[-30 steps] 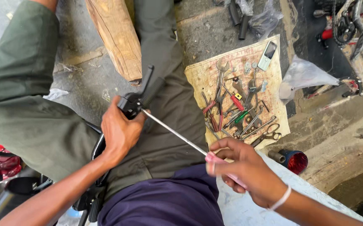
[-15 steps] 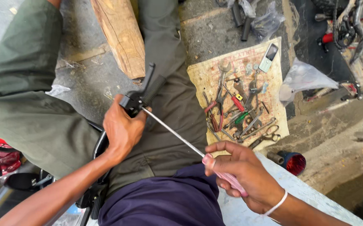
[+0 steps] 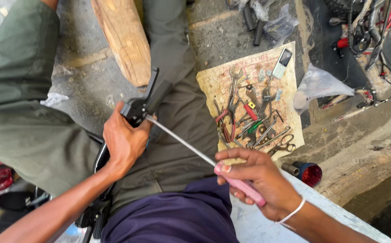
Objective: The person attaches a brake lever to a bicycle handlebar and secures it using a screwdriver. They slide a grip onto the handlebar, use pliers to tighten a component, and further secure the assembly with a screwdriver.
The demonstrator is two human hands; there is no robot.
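Left hand closed around black handlebar lever, hiding its base, right hand gripping pink-handled screwdriver, tip at lever, tool mat right of lever, bare ground between.

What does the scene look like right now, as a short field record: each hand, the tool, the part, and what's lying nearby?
left hand: grips a black handlebar switch and lever assembly
right hand: holds a pink-handled screwdriver
screwdriver shaft: runs up-left, tip at the black assembly
tool sheet: worn paper on the ground carrying pliers, spanners and a small phone
wooden block: lies above the assembly, on the concrete
red-lined cup: on its side below the sheet
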